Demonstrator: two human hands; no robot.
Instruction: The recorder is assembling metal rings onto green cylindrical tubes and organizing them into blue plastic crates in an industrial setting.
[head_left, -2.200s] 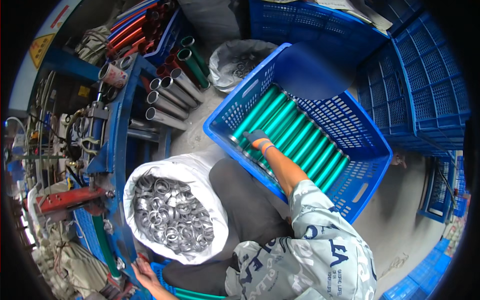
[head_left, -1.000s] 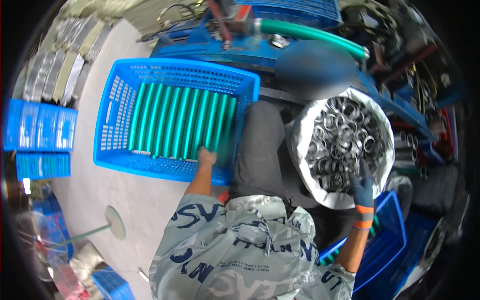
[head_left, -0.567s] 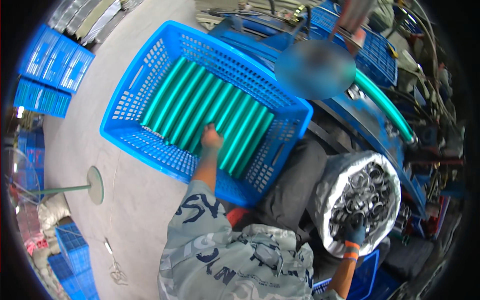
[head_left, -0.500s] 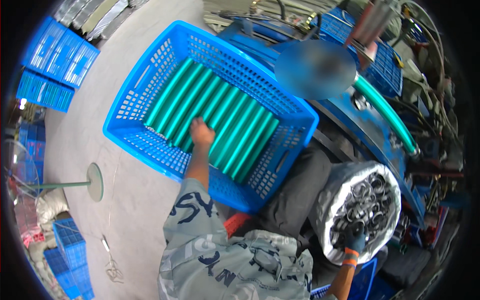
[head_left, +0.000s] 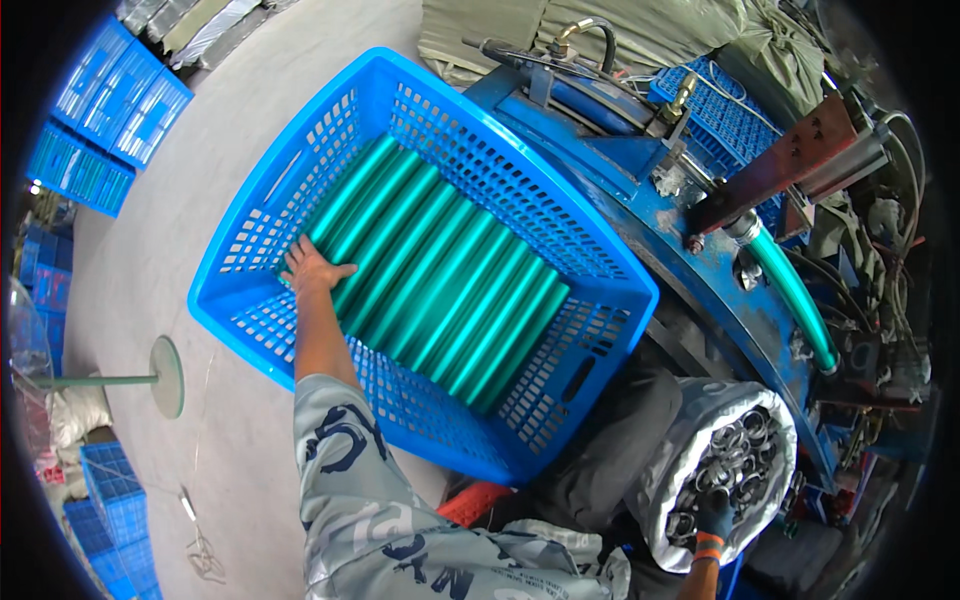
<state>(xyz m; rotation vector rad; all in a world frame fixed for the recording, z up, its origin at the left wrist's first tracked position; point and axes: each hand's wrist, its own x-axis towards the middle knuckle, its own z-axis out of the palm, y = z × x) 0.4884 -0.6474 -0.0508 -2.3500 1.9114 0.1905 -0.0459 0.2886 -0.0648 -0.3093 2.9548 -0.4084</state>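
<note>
A row of shiny green hoses (head_left: pixel 432 262) lies side by side in a large blue plastic basket (head_left: pixel 520 138). My bare left hand (head_left: pixel 316 272) rests on the leftmost hoses near the basket's left wall, fingers spread and thumb out, gripping nothing. Lower right, a silver-white bag (head_left: pixel 783 478) with a rolled rim holds many metal ring clamps (head_left: pixel 738 450). My right hand (head_left: pixel 714 518), in a dark glove with an orange cuff, reaches in among the clamps. Its fingertips are hidden, so I cannot see whether it grips one.
Right of the basket stands a blue metal machine (head_left: pixel 720 310) with a red-brown bar (head_left: pixel 775 165). A curved green hose (head_left: pixel 800 300) with a metal end is attached there. Blue crates (head_left: pixel 110 90) are stacked far left; a round plate on a rod (head_left: pixel 168 377) stands at left.
My left hand has moved left across the hoses from their middle, and its fingers have spread. My right hand stays in the clamp bag. The whole view has shifted slightly.
</note>
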